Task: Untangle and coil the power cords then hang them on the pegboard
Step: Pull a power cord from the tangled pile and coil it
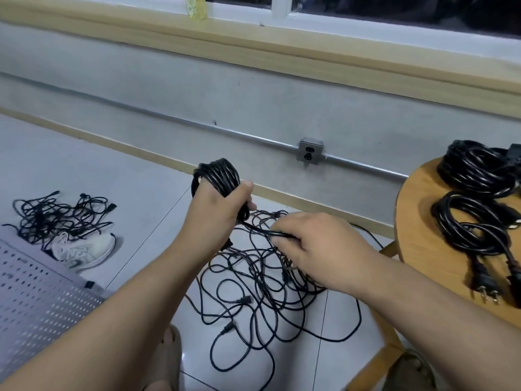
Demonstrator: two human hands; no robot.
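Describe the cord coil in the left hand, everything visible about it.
The coil is black, glossy power cord wound in several side-by-side loops. It is held up above the floor, looped over the left hand, which grips it. One strand leaves its lower side to the right hand, which pinches it above the tangled pile on the floor.

A loose tangle of black cords (pixel 262 280) sprawls over the floor below the arms, and a second tangle (pixel 53 215) lies left, against a white shoe (pixel 84 251) and the pegboard (pixel 33 300). Between them a strip of bare floor (pixel 152 204) runs to the wall (pixel 253 108). The round table (pixel 420 221), carrying coiled cords (pixel 473 170), blocks the right.
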